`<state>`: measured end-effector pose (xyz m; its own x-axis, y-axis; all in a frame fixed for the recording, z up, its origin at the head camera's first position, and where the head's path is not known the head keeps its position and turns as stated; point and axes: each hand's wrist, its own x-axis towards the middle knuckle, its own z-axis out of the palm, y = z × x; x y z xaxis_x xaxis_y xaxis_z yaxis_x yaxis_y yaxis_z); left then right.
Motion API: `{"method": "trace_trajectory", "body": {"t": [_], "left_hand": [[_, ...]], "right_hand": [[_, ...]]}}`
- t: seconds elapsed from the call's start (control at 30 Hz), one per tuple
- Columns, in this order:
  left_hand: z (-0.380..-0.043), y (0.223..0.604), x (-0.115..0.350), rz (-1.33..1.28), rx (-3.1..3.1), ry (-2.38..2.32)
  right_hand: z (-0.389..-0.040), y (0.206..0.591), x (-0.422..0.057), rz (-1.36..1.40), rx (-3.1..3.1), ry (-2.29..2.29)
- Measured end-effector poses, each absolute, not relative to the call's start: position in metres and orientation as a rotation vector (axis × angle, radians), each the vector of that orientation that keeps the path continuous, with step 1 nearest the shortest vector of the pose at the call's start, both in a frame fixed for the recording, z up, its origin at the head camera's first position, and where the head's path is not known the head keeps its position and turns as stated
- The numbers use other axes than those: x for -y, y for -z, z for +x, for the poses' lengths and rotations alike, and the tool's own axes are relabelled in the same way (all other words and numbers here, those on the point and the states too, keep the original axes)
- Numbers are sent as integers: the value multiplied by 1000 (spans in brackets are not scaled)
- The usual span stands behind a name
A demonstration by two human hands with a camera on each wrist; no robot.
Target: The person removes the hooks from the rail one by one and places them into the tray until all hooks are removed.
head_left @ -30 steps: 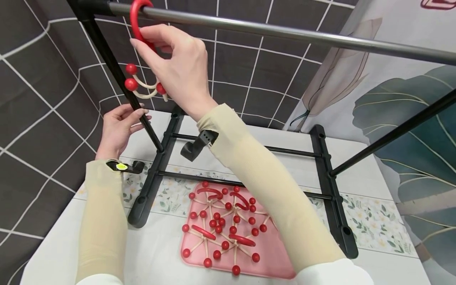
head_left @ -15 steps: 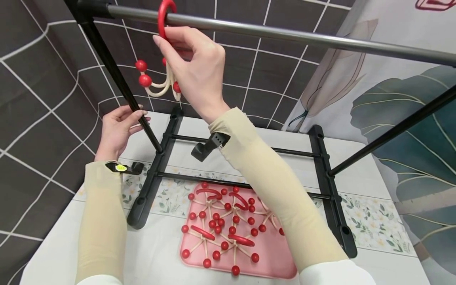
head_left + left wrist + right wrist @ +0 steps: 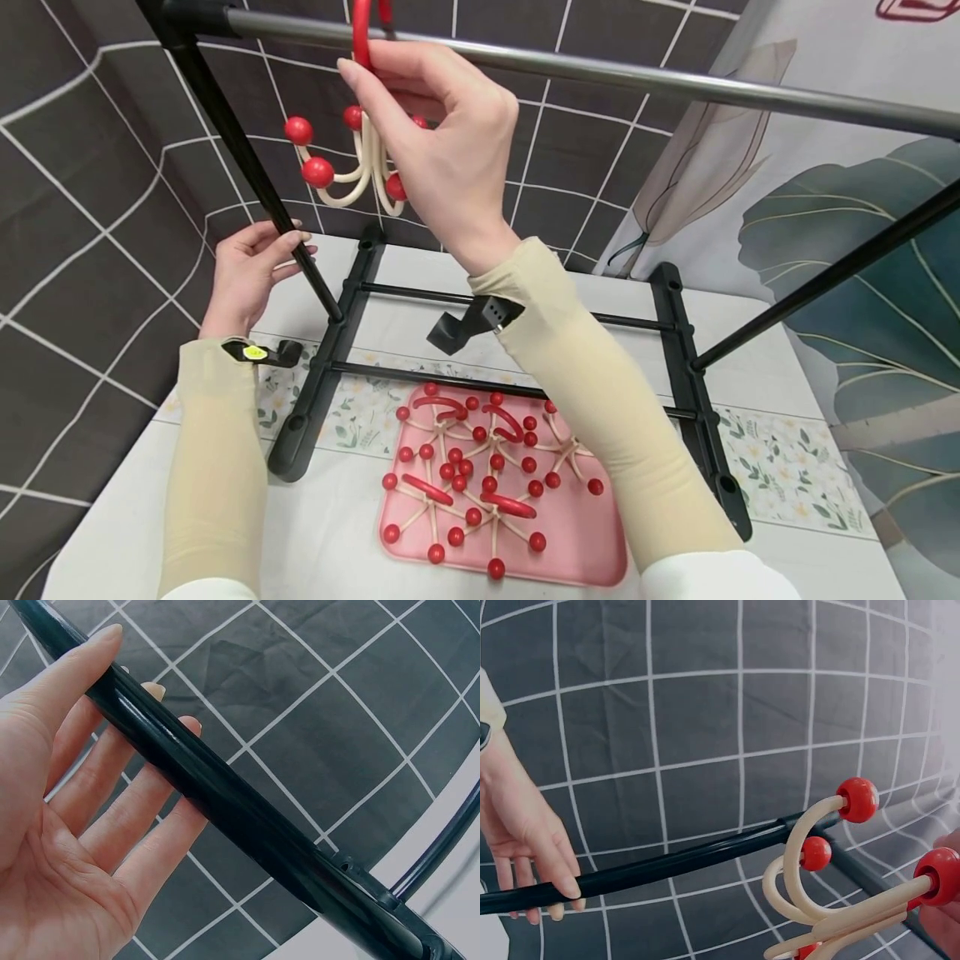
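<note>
My right hand [image 3: 450,125] pinches the red top hook of a multi-arm hanger [image 3: 367,162] between thumb and fingers. That hook loops over the metal rail [image 3: 600,71], and below it curve cream arms tipped with red balls. In the right wrist view the hanger's arms [image 3: 802,870] show close up, while the fingers are mostly out of frame. My left hand [image 3: 247,271] holds the black upright pole [image 3: 258,179] of the rack. As the left wrist view shows, the thumb lies across the pole's near side and the fingers [image 3: 135,817] pass behind it.
On the table [image 3: 322,533], a pink tray [image 3: 577,542] bears several similar hangers [image 3: 495,508] with red hooks. The rack's black feet [image 3: 697,392] and crossbars [image 3: 420,375] stand around and behind it. Dark gridded cloth [image 3: 555,175] hangs at the back, a patterned curtain [image 3: 862,233] at right.
My right hand has slid the hanger rightward along the rail, and its arms show more fully beside the hand. My left hand has stayed on the pole.
</note>
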<state>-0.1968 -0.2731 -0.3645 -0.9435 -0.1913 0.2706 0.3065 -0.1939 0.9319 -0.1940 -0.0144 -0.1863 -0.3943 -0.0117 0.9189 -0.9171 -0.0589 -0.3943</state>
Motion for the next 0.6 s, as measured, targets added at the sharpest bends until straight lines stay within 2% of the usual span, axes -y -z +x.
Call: {"method": "trace_trajectory", "body": {"t": [0.23, 0.6], "left_hand": [[-198, 364, 274, -140, 1742, 2193], [-198, 364, 273, -159, 1694, 2240]], "right_hand": [[-180, 183, -4, 942, 1602, -1635], [-178, 204, -34, 1019, 1637, -1550]]}}
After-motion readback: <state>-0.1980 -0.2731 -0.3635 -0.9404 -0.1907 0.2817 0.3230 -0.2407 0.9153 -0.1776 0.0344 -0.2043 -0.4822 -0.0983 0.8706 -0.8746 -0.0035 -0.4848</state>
